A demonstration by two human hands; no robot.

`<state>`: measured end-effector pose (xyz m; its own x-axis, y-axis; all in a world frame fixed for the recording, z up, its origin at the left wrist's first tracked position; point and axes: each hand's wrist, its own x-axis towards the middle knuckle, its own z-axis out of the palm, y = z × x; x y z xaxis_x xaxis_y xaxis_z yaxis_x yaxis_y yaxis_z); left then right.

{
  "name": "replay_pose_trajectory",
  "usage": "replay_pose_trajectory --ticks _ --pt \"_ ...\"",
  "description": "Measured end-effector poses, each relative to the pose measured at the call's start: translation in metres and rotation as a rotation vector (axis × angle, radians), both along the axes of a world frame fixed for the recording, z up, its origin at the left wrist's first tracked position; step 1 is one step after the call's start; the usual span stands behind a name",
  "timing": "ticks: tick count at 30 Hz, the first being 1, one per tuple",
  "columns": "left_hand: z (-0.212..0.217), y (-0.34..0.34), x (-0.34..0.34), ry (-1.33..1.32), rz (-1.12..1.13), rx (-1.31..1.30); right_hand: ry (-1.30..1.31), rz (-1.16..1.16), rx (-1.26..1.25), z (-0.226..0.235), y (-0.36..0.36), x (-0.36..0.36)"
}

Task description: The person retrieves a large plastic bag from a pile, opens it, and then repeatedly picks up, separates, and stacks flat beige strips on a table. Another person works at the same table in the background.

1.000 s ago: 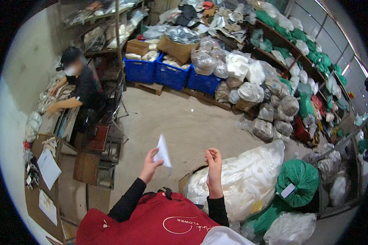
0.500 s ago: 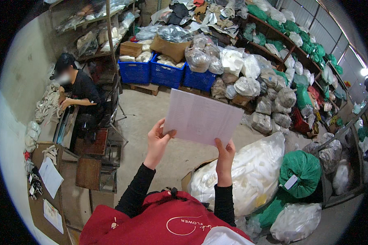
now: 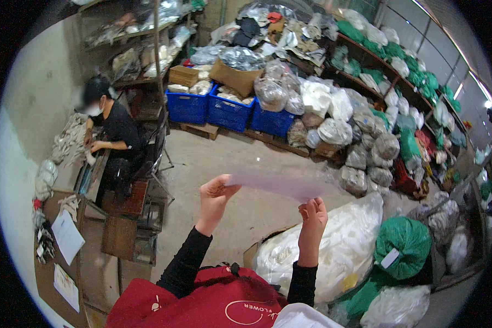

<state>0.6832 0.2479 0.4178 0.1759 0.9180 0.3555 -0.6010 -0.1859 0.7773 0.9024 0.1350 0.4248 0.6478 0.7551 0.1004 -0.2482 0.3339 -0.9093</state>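
Note:
Between my two hands a white sheet of paper (image 3: 279,185) is stretched out in front of me. It is tilted nearly edge-on and smeared by motion, so its surface cannot be read. My left hand (image 3: 214,201) pinches the left end between thumb and fingers. At the opposite end, my right hand (image 3: 312,221) grips the lower right corner with curled fingers. Both arms reach forward above the floor, in black sleeves. Whether the paper is one sheet or several I cannot tell.
At a bench on the left sits a person (image 3: 115,123) handling pale cloth pieces (image 3: 71,136). Blue crates (image 3: 187,106) line the back. A big clear bag of white material (image 3: 322,246) and a green sack (image 3: 402,240) stand at my right. Papers (image 3: 67,236) lie on the left table.
The paper has tipped from facing me broadly to a thin, blurred strip, and it sits lower in view. My hands have shifted slightly down and apart. The seated person's head and hands have moved.

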Motion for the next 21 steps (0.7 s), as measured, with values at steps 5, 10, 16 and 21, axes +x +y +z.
replay_pose_trajectory --ticks 5,10,16,21 --pt "0.017 -0.005 -0.021 0.366 0.115 0.308 -0.569 0.250 -0.047 -0.037 -0.016 0.017" --pt "0.003 -0.015 -0.049 0.496 0.005 0.130 0.280 0.602 0.121 -0.029 -0.032 0.011" --pt "-0.022 -0.044 -0.079 0.285 0.274 -0.055 -0.070 0.564 -0.223 -0.009 -0.020 -0.017" --pt "-0.048 -0.073 -0.093 0.163 0.148 -0.401 -0.053 0.574 -0.251 -0.024 0.004 -0.036"
